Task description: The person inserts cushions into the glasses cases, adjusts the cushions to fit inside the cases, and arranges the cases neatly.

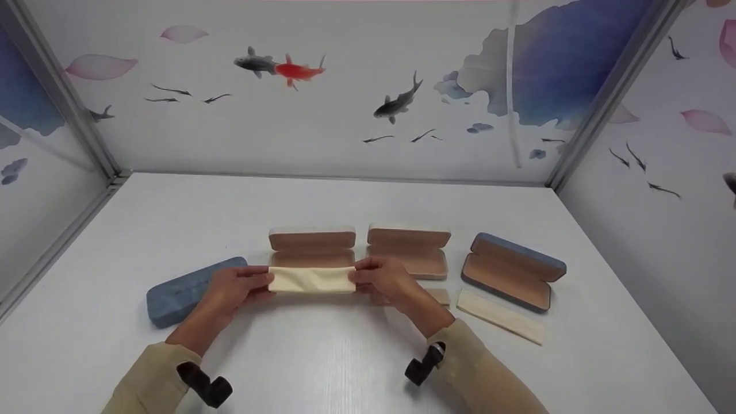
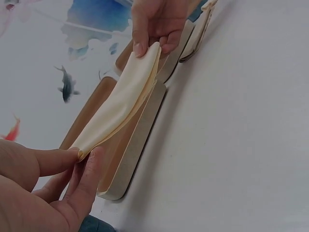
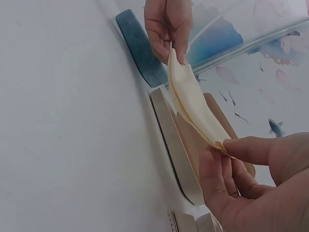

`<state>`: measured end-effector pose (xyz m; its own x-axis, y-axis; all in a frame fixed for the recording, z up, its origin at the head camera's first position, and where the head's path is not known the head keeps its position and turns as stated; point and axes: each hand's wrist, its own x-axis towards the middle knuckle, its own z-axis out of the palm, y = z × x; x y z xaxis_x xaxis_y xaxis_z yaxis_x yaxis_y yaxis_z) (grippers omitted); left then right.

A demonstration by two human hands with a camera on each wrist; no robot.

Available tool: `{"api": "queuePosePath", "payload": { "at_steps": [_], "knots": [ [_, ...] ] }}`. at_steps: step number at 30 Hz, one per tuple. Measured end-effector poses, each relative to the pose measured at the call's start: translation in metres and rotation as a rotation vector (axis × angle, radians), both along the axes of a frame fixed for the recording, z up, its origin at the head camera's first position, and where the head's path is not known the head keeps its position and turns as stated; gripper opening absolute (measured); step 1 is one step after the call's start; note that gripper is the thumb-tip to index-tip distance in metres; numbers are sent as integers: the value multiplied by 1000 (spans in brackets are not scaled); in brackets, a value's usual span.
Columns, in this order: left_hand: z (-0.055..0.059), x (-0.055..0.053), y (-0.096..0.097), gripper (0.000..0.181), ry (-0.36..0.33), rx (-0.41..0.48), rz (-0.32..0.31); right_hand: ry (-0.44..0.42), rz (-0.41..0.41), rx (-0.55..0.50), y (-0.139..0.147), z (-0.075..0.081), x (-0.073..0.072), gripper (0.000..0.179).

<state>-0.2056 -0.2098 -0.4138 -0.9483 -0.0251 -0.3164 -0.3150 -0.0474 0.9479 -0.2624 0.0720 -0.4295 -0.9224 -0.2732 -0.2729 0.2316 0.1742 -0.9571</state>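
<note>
A folded cream cloth is held level between both hands, in front of an open glasses case with a tan lining. My left hand pinches its left end between thumb and fingers. At the opposite end my right hand pinches it the same way. Both wrist views show the cloth folded in layers, raised over the open case, its middle sagging slightly. The front of that case is partly hidden behind the cloth in the head view.
A second pale case and a blue case stand open to the right. Another folded cloth lies before the blue one; a tan folded piece lies partly behind my right hand. A shut blue case lies left, behind my left hand.
</note>
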Motion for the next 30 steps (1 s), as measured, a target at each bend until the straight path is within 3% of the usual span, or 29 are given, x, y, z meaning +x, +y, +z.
{"api": "queuePosePath", "payload": {
  "at_steps": [11, 20, 30],
  "knots": [
    [8, -13, 1, 48, 2, -70, 9, -9, -15, -53, -1, 5, -10, 19],
    [12, -24, 1, 48, -28, -130, 15, -5, -27, 23, -4, 14, -16, 22],
    [13, -37, 1, 47, -38, -196, 2, -37, -81, 36, -10, 14, -29, 24]
  ]
}}
